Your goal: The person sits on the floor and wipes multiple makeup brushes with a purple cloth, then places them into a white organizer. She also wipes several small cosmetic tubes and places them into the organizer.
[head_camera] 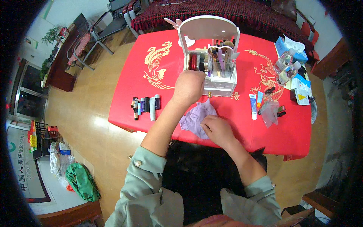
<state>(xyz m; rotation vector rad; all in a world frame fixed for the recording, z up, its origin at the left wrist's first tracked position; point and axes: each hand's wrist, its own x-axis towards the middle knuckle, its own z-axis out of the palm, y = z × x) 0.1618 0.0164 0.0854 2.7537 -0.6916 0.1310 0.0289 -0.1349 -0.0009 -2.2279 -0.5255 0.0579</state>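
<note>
A white makeup organizer (219, 86) with a raised mirror (210, 27) stands on the red tablecloth before me. My left hand (189, 86) is curled at its front left corner, the fingers turned away, so whatever they grip is hidden. Just beyond it, red and dark cosmetic containers (194, 61) fill the left compartment. On the right, makeup brushes (221, 55) stand in a clear holder (222, 70). A crumpled lilac cloth (197, 116) lies near the table's front edge, with its right side under the curled fingers of my right hand (218, 129).
Several small tubes and bottles (146, 105) lie left of my left forearm. To the right are two tubes (253, 106), a clear plastic bag (270, 113), clear bottles (287, 71) and a tissue box (292, 49). A covered sofa (215, 12) borders the table's far side.
</note>
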